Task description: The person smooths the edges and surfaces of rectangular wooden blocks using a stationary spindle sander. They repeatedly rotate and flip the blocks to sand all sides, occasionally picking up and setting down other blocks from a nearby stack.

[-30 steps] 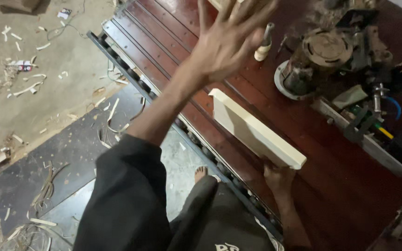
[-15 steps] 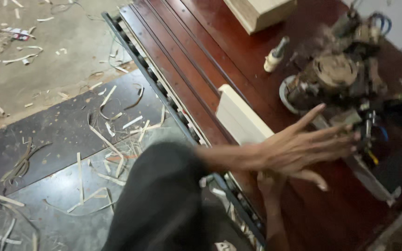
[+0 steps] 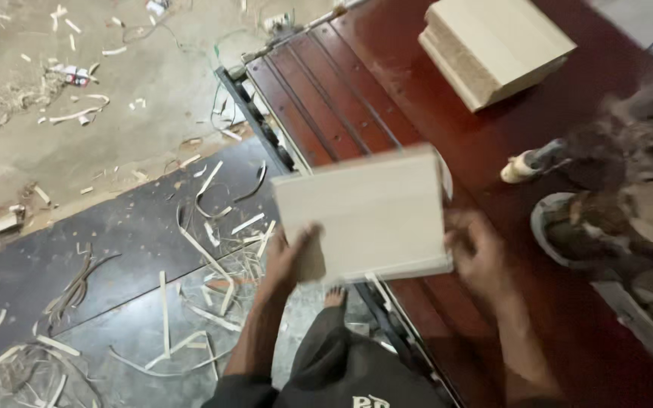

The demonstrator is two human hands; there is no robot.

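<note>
A pale rectangular board is held flat over the near edge of the dark red workbench, the left hand clasping its near-left corner and the right hand gripping its right edge, with a stack of pale boards further back and wood shavings littering the floor.

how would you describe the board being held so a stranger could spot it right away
Start at the long dark red table. At its near edge, the left hand and right hand hold a pale flat board. Unlike the thick block stack farther back, it is thin and lifted.
</note>
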